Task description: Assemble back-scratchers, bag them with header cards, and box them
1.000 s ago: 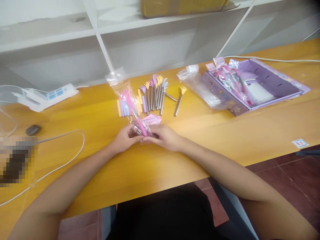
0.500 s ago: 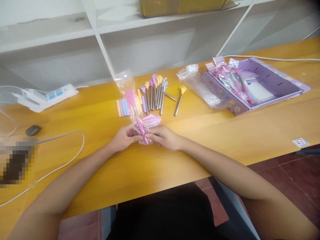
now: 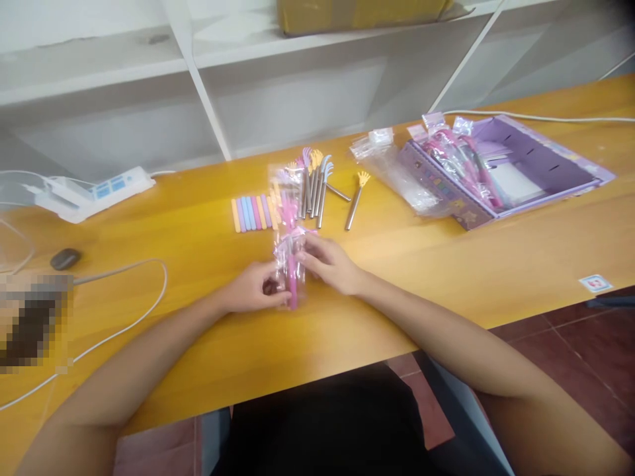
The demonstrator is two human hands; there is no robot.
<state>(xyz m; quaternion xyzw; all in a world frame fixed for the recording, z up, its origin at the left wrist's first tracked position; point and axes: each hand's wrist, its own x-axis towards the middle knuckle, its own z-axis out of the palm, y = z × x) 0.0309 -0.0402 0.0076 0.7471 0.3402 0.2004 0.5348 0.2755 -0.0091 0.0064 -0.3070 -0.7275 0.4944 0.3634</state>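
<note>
Pink back scratcher in a clear plastic bag
I see it lengthwise, handle at the near end, hand-shaped head away.

A wood-toned desk is backed by pale grey panels, which are divided by white uprights. Above them, a white shelf is seen, on which a brown cardboard box is set. Beyond the desk's front edge, dark red floor tiles are crossed by paler joints. Soft light is reflected off the desk.
</note>
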